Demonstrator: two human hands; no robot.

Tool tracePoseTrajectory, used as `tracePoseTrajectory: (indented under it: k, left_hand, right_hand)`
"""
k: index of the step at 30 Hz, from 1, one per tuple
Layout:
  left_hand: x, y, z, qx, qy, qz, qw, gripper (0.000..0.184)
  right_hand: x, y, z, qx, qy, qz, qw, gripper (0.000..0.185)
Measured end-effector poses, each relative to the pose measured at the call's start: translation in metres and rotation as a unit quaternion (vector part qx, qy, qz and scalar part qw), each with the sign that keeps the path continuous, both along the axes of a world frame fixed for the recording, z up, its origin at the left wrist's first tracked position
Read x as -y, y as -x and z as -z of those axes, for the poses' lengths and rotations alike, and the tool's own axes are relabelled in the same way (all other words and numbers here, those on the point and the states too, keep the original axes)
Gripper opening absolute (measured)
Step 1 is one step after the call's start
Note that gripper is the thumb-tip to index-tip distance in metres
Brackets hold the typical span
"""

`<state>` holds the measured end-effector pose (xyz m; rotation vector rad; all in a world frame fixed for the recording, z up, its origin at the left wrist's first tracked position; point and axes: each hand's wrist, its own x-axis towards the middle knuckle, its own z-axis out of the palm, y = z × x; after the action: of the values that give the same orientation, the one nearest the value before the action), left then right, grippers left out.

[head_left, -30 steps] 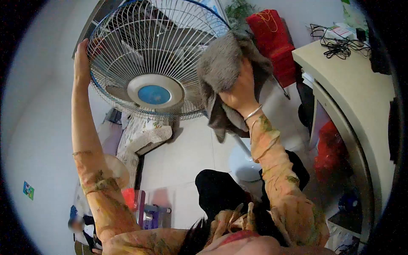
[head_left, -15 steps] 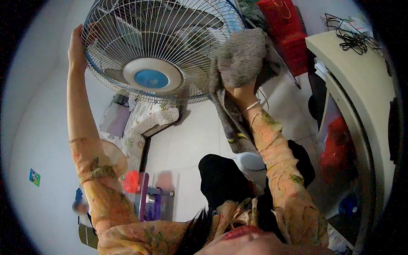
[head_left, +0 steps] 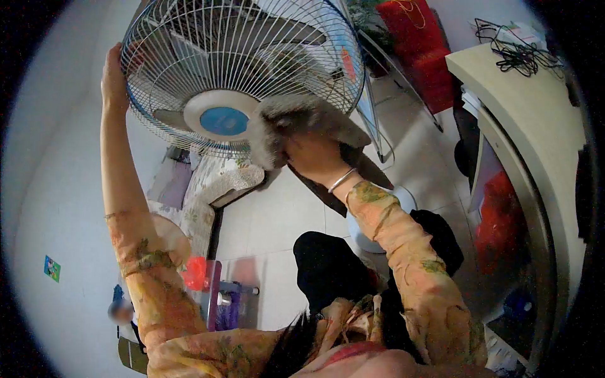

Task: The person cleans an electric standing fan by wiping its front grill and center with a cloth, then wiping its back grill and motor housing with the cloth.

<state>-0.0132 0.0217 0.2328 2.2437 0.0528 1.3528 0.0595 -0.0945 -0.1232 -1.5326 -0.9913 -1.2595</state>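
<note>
A standing fan with a round wire cage [head_left: 224, 121] and a blue centre badge fills the upper left. My left hand [head_left: 115, 82] is at the cage's left rim, its fingers partly hidden behind the wires and gripping the edge. With my right hand [head_left: 315, 154] I hold a grey-brown cloth [head_left: 277, 129] against the lower right front of the cage, close beside the centre badge. Part of the cloth hangs below my wrist. The fan's pale round base [head_left: 403, 200] stands on the floor, partly behind my right sleeve.
A curved cream desk [head_left: 529, 120] with black cables [head_left: 526, 60] stands on the right. Red boxes [head_left: 422, 69] are at the upper right. A floral-covered sofa [head_left: 201, 201] lies below the fan. At the lower left is a person [head_left: 123, 313], near a purple stool [head_left: 230, 305].
My right hand has moved the cloth from the cage's right rim leftward to the front, near the centre. My left hand stays at the left rim.
</note>
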Motion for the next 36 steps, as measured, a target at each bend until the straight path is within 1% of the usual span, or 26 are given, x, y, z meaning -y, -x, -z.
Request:
tracePoseTrajectory:
  k: [1,2,3,5,7,9,11,12,14,15,18,21,24,25,27,29,30,32,33,36]
  left_hand:
    - [-0.021,-0.004,-0.01,-0.004,0.014,0.029,0.999,0.041]
    - [-0.024,-0.006,-0.012,-0.006,0.028,0.056,0.998,0.041]
    - [-0.029,-0.005,-0.013,-0.016,0.022,0.041,0.999,0.042]
    - [-0.032,-0.005,-0.013,-0.013,0.016,0.046,0.999,0.043]
    - [-0.039,-0.004,-0.012,-0.016,0.006,0.051,0.999,0.044]
    - [-0.047,-0.005,-0.015,-0.021,-0.008,0.057,0.998,0.045]
    - [-0.051,-0.005,-0.018,-0.012,-0.017,0.01,1.0,0.046]
    - [-0.052,-0.004,-0.018,-0.008,-0.02,-0.013,1.0,0.046]
    - [-0.05,-0.001,-0.017,-0.01,-0.062,-0.012,0.998,0.046]
    - [-0.05,0.001,-0.016,-0.012,-0.083,-0.012,0.996,0.046]
    - [-0.052,-0.004,-0.022,-0.02,-0.037,0.026,0.999,0.046]
    - [-0.08,-0.013,-0.038,-0.012,-0.003,0.073,0.997,0.053]
    - [-0.073,-0.012,-0.035,-0.017,-0.022,0.054,0.998,0.052]
    - [-0.072,-0.011,-0.034,-0.025,-0.027,0.049,0.998,0.052]
    - [-0.071,-0.01,-0.033,-0.041,-0.039,0.04,0.998,0.052]
    - [-0.082,-0.012,-0.041,-0.058,-0.053,0.063,0.995,0.052]
    - [-0.087,-0.014,-0.045,-0.067,-0.06,0.076,0.993,0.052]
    - [-0.081,-0.013,-0.04,-0.048,-0.06,0.059,0.995,0.051]
    - [-0.079,-0.011,-0.037,-0.037,-0.06,0.051,0.996,0.051]
    - [-0.076,-0.01,-0.035,-0.033,-0.025,0.026,0.999,0.051]
  right_hand:
    - [-0.005,0.0,0.005,0.013,0.005,-0.019,1.0,0.024]
    - [-0.001,0.0,0.005,0.012,-0.011,-0.031,0.999,0.023]
    - [0.003,0.001,0.003,0.012,-0.026,-0.043,0.999,0.022]
    - [0.007,-0.003,0.008,-0.036,-0.008,-0.067,0.997,0.022]
    - [0.015,-0.019,0.032,-0.132,0.061,-0.091,0.985,0.023]
    - [0.024,-0.045,0.048,-0.059,-0.01,-0.01,0.998,0.022]
    - [0.028,-0.067,0.064,-0.071,-0.013,0.081,0.994,0.024]
    - [0.031,-0.074,0.068,-0.051,-0.022,0.093,0.994,0.026]
    - [0.044,-0.084,0.065,-0.012,-0.039,0.116,0.992,0.028]
    - [0.037,-0.093,0.075,-0.016,-0.062,0.063,0.996,0.032]
    - [0.04,-0.074,0.062,-0.016,-0.068,0.103,0.992,0.03]
    - [0.036,-0.052,0.045,-0.003,-0.069,0.087,0.994,0.03]
    - [0.031,-0.04,0.033,-0.02,-0.073,0.041,0.996,0.034]
    - [0.036,-0.033,0.024,-0.045,-0.075,0.015,0.996,0.034]
    - [0.039,-0.027,0.011,-0.027,-0.041,0.003,0.999,0.035]
    - [0.042,-0.017,-0.001,-0.02,-0.001,-0.01,1.0,0.038]
    - [0.042,-0.016,-0.001,-0.03,0.007,-0.038,0.999,0.042]
    - [0.043,-0.015,-0.001,-0.048,0.023,-0.094,0.994,0.05]
    - [0.042,-0.022,0.009,-0.055,0.061,-0.091,0.992,0.051]
    - [0.049,-0.05,0.039,-0.035,0.015,-0.078,0.996,0.053]
